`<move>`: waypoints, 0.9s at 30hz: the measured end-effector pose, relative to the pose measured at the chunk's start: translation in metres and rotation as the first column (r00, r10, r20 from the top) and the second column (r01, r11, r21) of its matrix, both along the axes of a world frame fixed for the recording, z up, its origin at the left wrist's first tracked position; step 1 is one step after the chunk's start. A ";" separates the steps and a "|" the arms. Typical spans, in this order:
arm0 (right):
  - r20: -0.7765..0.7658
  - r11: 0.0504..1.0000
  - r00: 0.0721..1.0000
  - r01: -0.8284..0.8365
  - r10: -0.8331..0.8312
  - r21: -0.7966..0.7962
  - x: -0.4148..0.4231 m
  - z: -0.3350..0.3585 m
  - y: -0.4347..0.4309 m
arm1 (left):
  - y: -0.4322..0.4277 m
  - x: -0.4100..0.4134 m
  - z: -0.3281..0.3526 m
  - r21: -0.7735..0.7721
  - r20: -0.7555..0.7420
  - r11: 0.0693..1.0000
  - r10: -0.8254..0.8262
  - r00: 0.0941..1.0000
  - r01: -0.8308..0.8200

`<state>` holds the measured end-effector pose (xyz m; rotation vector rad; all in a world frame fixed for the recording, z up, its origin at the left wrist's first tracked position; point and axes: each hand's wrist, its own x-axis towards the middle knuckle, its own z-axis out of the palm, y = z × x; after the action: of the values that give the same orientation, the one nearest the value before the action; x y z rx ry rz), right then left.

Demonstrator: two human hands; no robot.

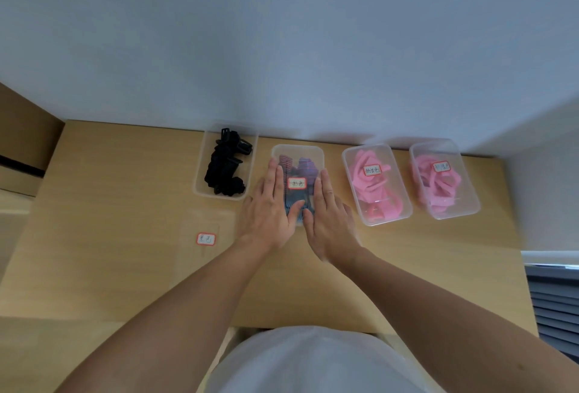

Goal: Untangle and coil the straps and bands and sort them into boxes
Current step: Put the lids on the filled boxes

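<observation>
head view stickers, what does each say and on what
Looks like "黑色": first sticker on the loose clear lid.
Second character "色", first unclear: second sticker on the box of blue-purple bands.
Too blurred to read: third sticker on the left pink-band box.
Too blurred to read: fourth sticker on the right pink-band box.

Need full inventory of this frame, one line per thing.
table: 1, light wood, against the wall
open box: 1, clear, leftmost in row
black straps: 1 bundle, black, inside open box
loose lid: 1, clear, labelled, before open box
second box: 1, clear, lidded, holds purple-blue bands
third box: 1, clear, lidded, holds pink bands
fourth box: 1, clear, lidded, rightmost, holds pink bands
left hand: 1, flat on second box's lid
right hand: 1, flat on the same lid
</observation>
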<state>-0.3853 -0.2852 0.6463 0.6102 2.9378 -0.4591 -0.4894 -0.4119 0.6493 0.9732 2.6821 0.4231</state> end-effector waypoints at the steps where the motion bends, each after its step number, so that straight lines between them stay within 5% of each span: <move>1: 0.005 1.000 1.000 0.004 -0.004 0.011 -0.002 0.000 0.001 | 0.001 -0.002 0.000 0.016 0.005 1.000 0.000 1.000 0.000; 20: 0.210 0.956 0.965 -0.202 0.157 0.214 -0.030 0.025 0.021 | 0.035 -0.019 0.029 -0.087 0.248 0.993 0.096 0.964 -0.076; 24: 0.089 0.998 0.994 0.062 -0.065 0.034 -0.027 0.035 0.002 | 0.017 -0.011 0.051 -0.072 0.253 0.997 0.052 0.966 -0.034; 27: -0.132 0.954 0.946 0.299 -0.297 -0.004 -0.021 0.045 -0.026 | -0.018 -0.008 0.065 0.096 0.051 0.995 -0.032 0.998 0.027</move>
<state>-0.4060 -0.3108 0.6914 1.0760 2.9820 -0.5223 -0.4975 -0.4294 0.7147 1.0118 2.6190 0.5669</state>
